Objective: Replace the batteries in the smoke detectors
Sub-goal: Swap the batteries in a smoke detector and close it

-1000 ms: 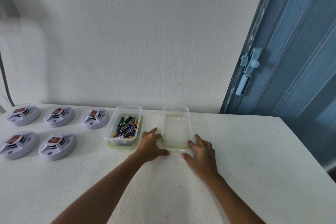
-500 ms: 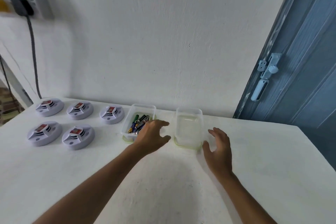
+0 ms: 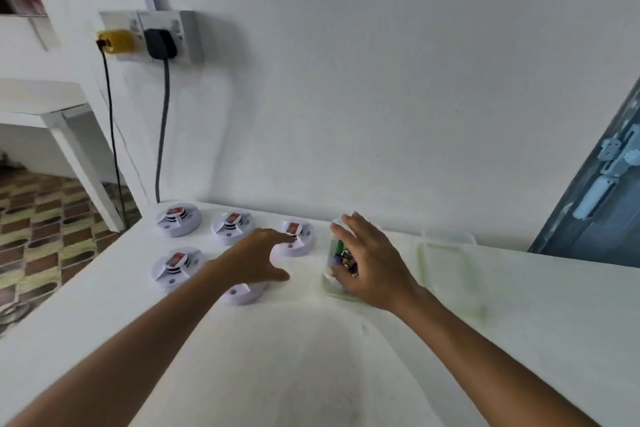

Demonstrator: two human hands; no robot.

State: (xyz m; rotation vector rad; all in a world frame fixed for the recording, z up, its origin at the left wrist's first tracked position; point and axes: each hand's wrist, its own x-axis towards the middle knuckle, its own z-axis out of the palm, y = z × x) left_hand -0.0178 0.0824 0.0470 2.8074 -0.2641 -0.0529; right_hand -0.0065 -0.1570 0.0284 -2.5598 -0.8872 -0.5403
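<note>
Since half a second ago both hands have moved to the left: the left hand now reaches over the smoke detectors, and the right hand is above the battery box. The white bench carries everything. Five smoke detectors lie near its far left corner, one partly hidden under the left wrist. The clear battery box stands just beside them, and an empty clear box is further right. The picture is blurred, but each grip seems loose, fingers spread, holding nothing.
</note>
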